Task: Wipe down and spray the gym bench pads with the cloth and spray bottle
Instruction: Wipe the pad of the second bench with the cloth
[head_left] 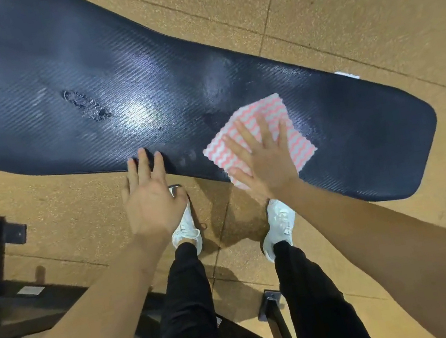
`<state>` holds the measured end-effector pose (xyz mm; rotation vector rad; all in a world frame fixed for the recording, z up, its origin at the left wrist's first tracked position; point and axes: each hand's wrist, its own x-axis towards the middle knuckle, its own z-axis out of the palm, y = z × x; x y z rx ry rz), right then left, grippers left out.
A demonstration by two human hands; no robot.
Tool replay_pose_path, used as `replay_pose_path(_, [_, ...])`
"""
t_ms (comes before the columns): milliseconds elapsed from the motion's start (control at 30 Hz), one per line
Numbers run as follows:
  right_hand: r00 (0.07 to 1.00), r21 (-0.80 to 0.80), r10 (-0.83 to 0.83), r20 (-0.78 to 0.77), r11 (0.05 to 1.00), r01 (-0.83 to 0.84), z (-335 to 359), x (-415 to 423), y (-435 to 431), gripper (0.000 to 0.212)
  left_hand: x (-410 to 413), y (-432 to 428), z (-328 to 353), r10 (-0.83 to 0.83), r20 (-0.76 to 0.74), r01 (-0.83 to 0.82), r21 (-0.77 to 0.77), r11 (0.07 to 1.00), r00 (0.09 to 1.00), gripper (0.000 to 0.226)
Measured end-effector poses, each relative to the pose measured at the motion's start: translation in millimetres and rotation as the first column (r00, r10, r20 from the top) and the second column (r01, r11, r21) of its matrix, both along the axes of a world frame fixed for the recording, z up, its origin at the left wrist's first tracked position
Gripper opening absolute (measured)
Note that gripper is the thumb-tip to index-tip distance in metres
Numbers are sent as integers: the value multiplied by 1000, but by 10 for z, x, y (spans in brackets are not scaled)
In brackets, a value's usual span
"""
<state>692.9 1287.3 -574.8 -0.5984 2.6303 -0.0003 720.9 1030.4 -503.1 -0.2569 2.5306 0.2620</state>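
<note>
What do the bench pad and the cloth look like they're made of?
Bench pad: seemingly vinyl or faux-leather cover, dark, woven-look ribbing, glossy glare, torn in spots. Cloth: thin, probably nonwoven disposable wipe, matte, pink-and-white wavy print, lying flat under the right hand.

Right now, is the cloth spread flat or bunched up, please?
Spread flat: the cloth lies open on the bench pad, right hand pressing it.
</note>
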Motion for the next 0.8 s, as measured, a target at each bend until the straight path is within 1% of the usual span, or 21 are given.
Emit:
replay_pose_path(100, [996, -13, -60, -61, 998, 59, -49, -467, -135, 71, 17, -143, -60, 27, 21, -27, -19, 999, 999, 85])
replay_pose_path(200, [988, -13, -128, -82, 992, 127, -53, -954, -255, 72, 19, -238, -117, -22, 45, 23, -13, 1000, 999, 88])
replay_pose_path(333, [963, -20, -263, -56, 965, 262, 1, -1531, -406, 71, -29, -255, -150, -83, 82, 87, -42, 995, 993, 89])
replay_pose_path(433, [952, -32, -301, -52, 953, 300, 4, -1692, -483, 71, -50, -265, -160, -109, 106, 116, -55, 992, 988, 90])
replay_pose_path(533, [974, -8, -216, -75, 976, 216, -21, -1481, -543, 72, -61, -271, -139, -117, 118, 123, -47, 991, 986, 88])
replay_pose_path(600, [985, -32, -156, -80, 988, 154, -51, -1148, -614, 74, -67, -289, -116, -113, 124, 118, -30, 993, 986, 87])
replay_pose_path(700, [987, -72, -123, -102, 991, 116, -65, -579, -760, 74, -57, -368, -73, -108, 107, 108, 6, 994, 988, 85])
replay_pose_path(800, [995, -89, -96, -39, 992, 93, -34, -112, -862, 73, -39, -469, -42, -89, 83, 85, 56, 995, 993, 81])
